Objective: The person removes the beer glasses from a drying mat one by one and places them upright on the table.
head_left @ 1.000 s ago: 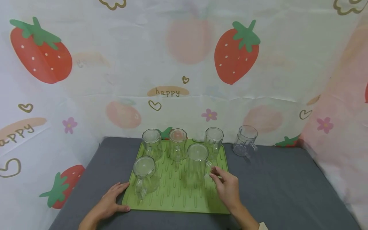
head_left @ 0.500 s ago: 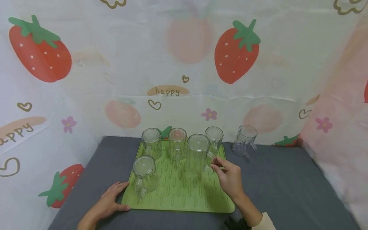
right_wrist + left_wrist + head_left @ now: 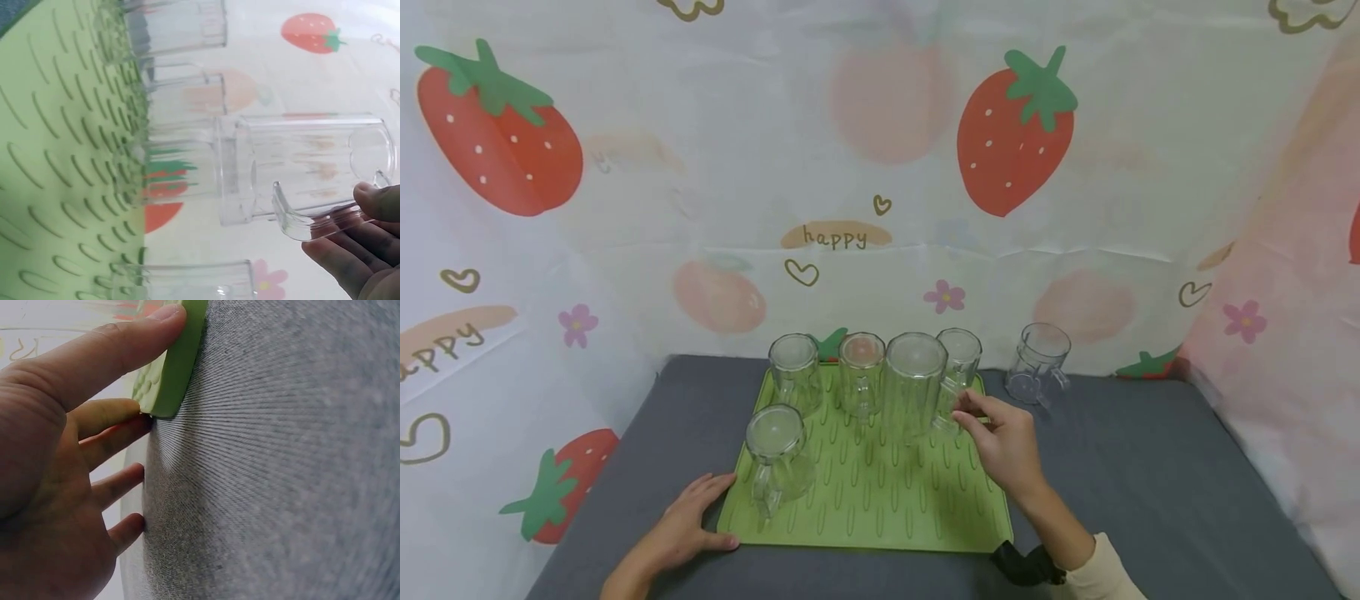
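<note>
In the head view my right hand [image 3: 1003,442] pinches the handle of a clear glass mug [image 3: 913,387]. The right wrist view has this mug [image 3: 300,169] upside down and raised off the mat, its handle [image 3: 306,225] between thumb and fingers. My left hand [image 3: 673,529] rests at the left corner of a green ribbed drying mat [image 3: 880,517]. In the left wrist view its thumb [image 3: 119,353] lies along the mat's edge [image 3: 178,369], while the spread fingers touch the grey cloth.
Upside-down glass mugs stand on the mat: one at front left [image 3: 777,450], two along the back [image 3: 795,375] [image 3: 862,375], and another at back right [image 3: 966,354], partly hidden. A further glass mug [image 3: 1037,362] stands on the grey cloth [image 3: 1150,483] beyond the mat's right edge.
My right hand has carried the glass mug up and toward the back of the mat, close to the rear mugs. The left hand has stayed at the mat's corner.
</note>
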{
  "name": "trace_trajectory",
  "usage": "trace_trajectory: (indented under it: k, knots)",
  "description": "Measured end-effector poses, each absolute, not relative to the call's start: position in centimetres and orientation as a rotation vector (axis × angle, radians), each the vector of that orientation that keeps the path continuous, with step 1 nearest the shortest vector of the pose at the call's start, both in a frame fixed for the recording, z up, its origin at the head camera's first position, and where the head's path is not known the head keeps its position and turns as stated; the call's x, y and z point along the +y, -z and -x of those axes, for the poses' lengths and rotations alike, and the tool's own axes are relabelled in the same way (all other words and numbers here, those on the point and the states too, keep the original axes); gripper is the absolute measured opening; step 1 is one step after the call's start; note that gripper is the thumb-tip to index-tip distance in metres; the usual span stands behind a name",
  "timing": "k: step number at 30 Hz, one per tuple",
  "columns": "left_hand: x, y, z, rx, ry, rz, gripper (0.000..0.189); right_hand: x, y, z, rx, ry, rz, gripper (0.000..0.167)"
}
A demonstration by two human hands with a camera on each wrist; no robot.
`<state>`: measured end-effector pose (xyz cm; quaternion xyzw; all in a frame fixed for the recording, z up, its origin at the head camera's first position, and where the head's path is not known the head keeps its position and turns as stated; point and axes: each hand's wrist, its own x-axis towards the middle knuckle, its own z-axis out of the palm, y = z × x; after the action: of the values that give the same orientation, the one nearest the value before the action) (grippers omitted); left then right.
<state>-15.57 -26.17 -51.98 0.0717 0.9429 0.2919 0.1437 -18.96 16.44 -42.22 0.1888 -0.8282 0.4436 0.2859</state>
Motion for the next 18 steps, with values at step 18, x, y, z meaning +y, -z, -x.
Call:
trace_trajectory:
  k: [18]
  knots:
    - [-26.2, 52.3, 15.6, 2.721, -0.841, -0.198, 0.096, 18.0, 38.5, 18.9, -2.29, -1.201, -0.495, 0.02]
